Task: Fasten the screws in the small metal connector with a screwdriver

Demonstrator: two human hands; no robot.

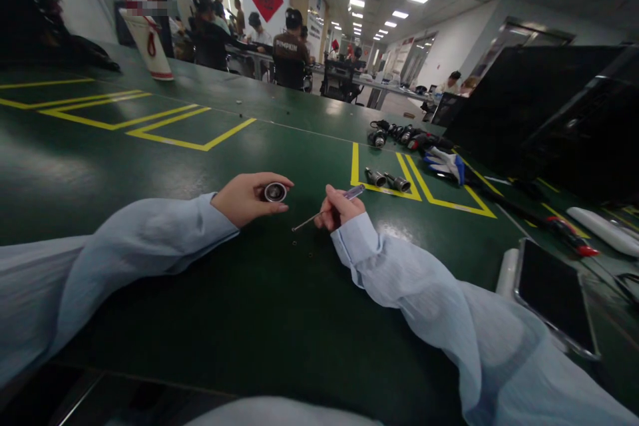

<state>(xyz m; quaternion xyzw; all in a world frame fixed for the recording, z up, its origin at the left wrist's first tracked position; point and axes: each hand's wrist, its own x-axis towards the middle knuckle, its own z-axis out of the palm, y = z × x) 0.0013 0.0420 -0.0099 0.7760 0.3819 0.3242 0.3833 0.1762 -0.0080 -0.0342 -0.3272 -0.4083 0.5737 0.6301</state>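
My left hand [244,198] rests on the green table [279,306], fingers closed round a small round metal part [275,192] with a dark hollow centre. My right hand [338,209] is closed on a thin screwdriver [327,210] with a clear purple handle; its metal tip points left and down to the table. A few tiny screws [301,247] lie on the table just below the tip. Both arms wear pale blue sleeves.
Two metal cylinders [387,180] lie in a yellow-marked box to the right, with more parts [399,135] and a white-blue glove [446,164] beyond. A phone [554,296] lies at right, near a red-handled tool [569,234]. Black cases stand at far right. Several people sit at far tables.
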